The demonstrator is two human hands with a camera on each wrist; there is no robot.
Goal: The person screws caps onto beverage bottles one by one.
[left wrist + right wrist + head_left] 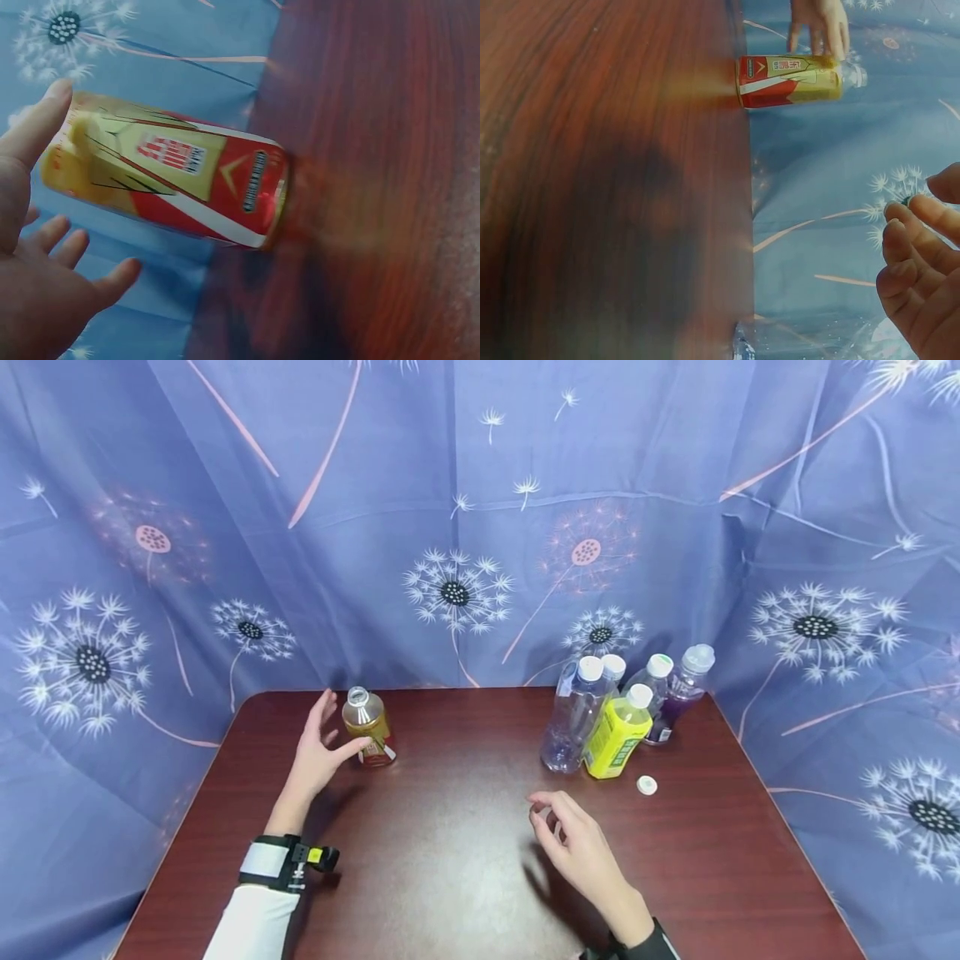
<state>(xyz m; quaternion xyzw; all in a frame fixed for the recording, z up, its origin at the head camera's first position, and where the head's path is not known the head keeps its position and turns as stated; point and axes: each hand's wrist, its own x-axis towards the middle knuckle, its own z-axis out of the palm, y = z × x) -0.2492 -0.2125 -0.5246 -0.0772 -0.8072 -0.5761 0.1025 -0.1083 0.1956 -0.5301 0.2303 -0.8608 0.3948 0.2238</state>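
A bottle [367,713] with a yellow, red and white label stands upright at the back left of the table, its neck without a cap. My left hand [315,764] is beside it with fingers spread, the thumb in front of the label in the head view. In the left wrist view the fingers stand apart from the bottle [180,169]; whether the thumb touches it I cannot tell. My right hand [585,853] hovers over the table, right of the middle, fingers loosely bent and holding nothing. Nearest to it are the yellow-labelled bottle [617,739] and a clear bottle [567,727].
Other bottles cluster at the back right, one with dark purple contents [678,693]. A loose white cap [647,785] lies in front of them on the brown table [450,860]. Behind the table hangs a blue curtain [375,568] with a dandelion pattern.
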